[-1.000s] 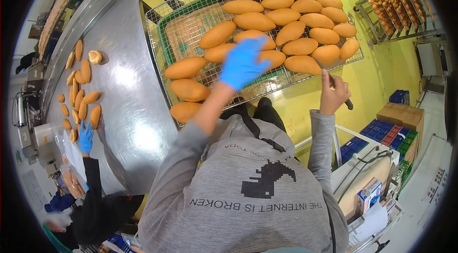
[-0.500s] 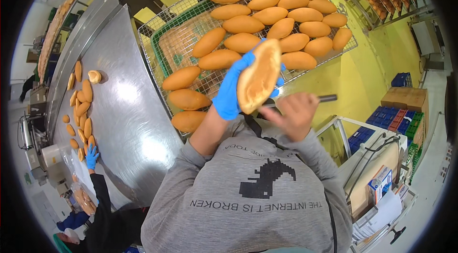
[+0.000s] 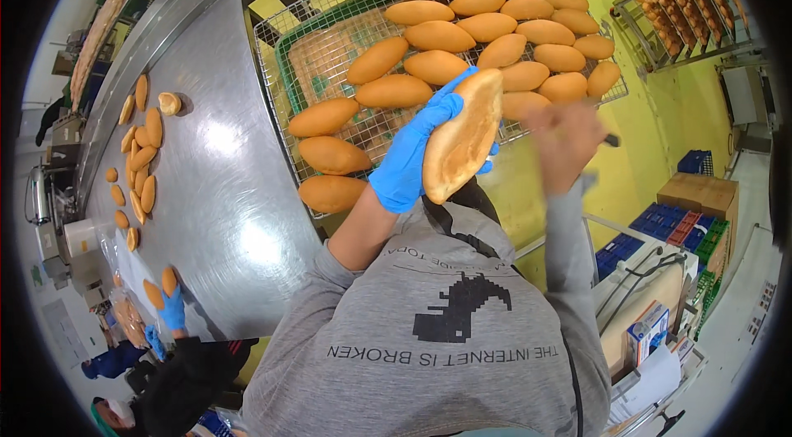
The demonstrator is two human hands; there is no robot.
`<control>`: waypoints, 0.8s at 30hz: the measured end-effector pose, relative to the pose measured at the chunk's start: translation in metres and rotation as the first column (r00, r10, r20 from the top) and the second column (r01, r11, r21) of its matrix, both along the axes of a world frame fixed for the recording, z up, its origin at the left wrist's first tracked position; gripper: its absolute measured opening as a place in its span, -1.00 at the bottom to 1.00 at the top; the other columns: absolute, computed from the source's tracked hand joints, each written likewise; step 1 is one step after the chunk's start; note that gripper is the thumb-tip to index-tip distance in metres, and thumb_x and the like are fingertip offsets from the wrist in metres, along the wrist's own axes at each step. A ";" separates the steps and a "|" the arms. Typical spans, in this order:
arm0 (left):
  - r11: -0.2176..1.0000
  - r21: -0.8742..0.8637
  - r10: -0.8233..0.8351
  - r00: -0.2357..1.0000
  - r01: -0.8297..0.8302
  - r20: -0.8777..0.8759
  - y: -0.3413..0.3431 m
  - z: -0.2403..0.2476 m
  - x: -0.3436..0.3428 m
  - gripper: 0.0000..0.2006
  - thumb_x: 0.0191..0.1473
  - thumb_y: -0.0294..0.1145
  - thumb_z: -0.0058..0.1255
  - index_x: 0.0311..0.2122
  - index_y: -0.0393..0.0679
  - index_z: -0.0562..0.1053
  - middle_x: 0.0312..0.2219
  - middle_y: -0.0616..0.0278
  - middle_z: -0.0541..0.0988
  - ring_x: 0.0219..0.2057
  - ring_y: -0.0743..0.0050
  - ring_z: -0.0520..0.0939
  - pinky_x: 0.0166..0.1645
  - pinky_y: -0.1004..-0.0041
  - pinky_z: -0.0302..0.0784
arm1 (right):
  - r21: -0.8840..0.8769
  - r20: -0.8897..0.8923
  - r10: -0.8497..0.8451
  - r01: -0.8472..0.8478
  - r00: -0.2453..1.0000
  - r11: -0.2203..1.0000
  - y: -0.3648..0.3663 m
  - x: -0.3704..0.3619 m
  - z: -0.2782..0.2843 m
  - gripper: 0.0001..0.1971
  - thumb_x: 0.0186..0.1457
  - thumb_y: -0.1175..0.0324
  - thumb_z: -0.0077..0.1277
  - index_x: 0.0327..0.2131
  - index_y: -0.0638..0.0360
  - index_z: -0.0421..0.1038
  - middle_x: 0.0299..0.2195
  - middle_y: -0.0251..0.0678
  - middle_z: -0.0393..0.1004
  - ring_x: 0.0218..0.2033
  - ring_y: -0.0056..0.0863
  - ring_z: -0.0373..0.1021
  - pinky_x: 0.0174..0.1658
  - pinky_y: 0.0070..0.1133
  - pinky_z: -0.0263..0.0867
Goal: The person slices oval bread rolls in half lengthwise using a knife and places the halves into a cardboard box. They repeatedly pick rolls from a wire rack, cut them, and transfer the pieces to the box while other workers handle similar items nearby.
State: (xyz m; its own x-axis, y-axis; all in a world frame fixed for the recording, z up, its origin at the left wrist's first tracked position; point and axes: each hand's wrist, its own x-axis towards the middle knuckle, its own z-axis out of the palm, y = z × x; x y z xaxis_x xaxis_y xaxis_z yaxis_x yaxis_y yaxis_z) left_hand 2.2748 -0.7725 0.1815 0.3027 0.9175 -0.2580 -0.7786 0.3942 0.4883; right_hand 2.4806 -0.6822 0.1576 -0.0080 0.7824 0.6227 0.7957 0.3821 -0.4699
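Note:
My left hand (image 3: 412,155), in a blue glove, is closed around an oval bread roll (image 3: 467,136), whose pale underside faces up. Bare and smeared by motion, my right hand (image 3: 567,144) is apart from the roll, to its right. The end of a dark-handled tool (image 3: 612,140) sticks out past that hand; its other end cannot be made out. Beyond my hands, a wire rack (image 3: 271,54) bears several golden-brown rolls (image 3: 437,35) lying side by side.
To the left stretches a metal table (image 3: 210,214) with smaller bread pieces (image 3: 142,158) along its far-left side. A co-worker's blue-gloved hand (image 3: 172,309) grips rolls there. On the right are a rack of bread (image 3: 685,4), stacked crates (image 3: 660,223) and a cardboard box (image 3: 700,176).
My right hand has swung right and away from the roll, taking the dark-handled tool along. My left hand keeps the roll. The co-worker's hand has drawn back toward the table's near end with rolls.

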 end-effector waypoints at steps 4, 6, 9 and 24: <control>0.999 0.006 0.045 0.995 -0.045 -0.094 -0.016 0.007 -0.018 -0.40 0.05 -0.14 -0.12 0.19 -0.09 0.11 0.06 0.15 0.26 -0.04 0.25 0.40 -0.10 0.26 0.47 | 0.185 0.254 -0.058 0.010 0.965 0.983 -0.003 -0.003 -0.026 -0.72 -0.15 0.18 0.20 -0.64 0.17 0.43 -0.69 -0.35 0.37 -0.62 -0.44 0.24 -0.47 -0.48 0.08; 0.977 0.066 0.215 0.902 -0.205 -0.374 -0.041 0.008 -0.080 -0.43 0.07 -0.21 -0.15 0.18 -0.19 0.12 0.03 0.13 0.31 -0.05 0.26 0.42 -0.08 0.30 0.46 | 0.161 0.138 -0.181 0.158 0.974 0.974 0.003 0.025 -0.033 -0.69 -0.10 0.15 0.18 -0.64 0.20 0.44 -0.71 -0.33 0.37 -0.65 -0.45 0.23 -0.55 -0.49 0.08; 0.764 0.288 0.392 0.061 -0.577 -0.918 -0.073 0.018 -0.173 -0.49 0.02 -0.39 -0.06 0.14 -0.15 0.22 -0.13 0.11 0.46 -0.25 0.38 0.53 -0.24 0.44 0.50 | 0.135 0.088 -0.460 0.447 0.884 0.884 0.005 0.104 -0.044 -0.68 -0.09 0.12 0.17 -0.64 0.18 0.45 -0.72 -0.34 0.36 -0.71 -0.38 0.23 -0.60 -0.48 0.11; 0.980 0.062 0.049 0.075 0.189 -0.996 0.072 -0.117 -0.063 -0.27 -0.10 0.15 0.01 0.13 -0.03 0.18 -0.08 0.03 0.41 -0.09 0.10 0.44 -0.05 0.22 0.40 | -0.113 -0.016 -0.110 0.108 0.994 0.988 -0.046 0.031 -0.057 -0.76 -0.15 0.15 0.21 -0.60 0.04 0.41 -0.68 -0.51 0.29 -0.54 -0.54 0.22 -0.30 -0.50 0.01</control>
